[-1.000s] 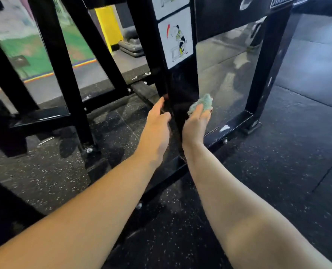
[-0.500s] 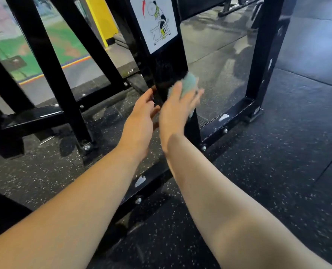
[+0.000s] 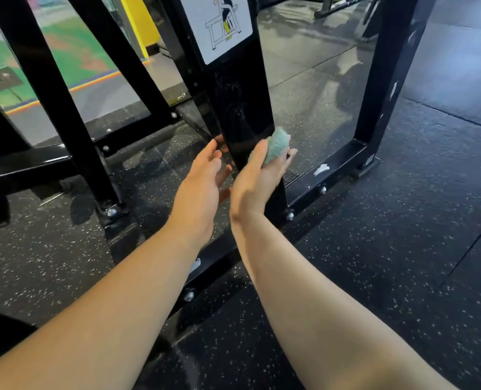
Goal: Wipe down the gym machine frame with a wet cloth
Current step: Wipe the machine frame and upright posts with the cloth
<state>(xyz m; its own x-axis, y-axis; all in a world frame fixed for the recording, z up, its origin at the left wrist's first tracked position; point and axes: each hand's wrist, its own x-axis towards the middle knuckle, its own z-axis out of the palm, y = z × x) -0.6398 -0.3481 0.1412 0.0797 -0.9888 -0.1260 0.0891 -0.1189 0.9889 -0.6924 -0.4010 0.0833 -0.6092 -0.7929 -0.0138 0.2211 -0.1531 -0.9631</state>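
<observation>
Cloth [image 3: 276, 146] sits pinched in right hand [image 3: 257, 181] against the black upright post [image 3: 242, 114], left hand [image 3: 202, 187] spread loosely beside it.

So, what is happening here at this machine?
A person is wiping a black gym machine frame. The right hand grips a light green cloth at the right edge of the wide upright post, below a white sticker. The left hand is open, close to the post's left edge. A white mark shows on the base bar.

Left hand [image 3: 200, 190], right hand [image 3: 253, 187], both bare, slim fingers [image 3: 209, 150], two long bare forearms [image 3: 126, 305]
</observation>
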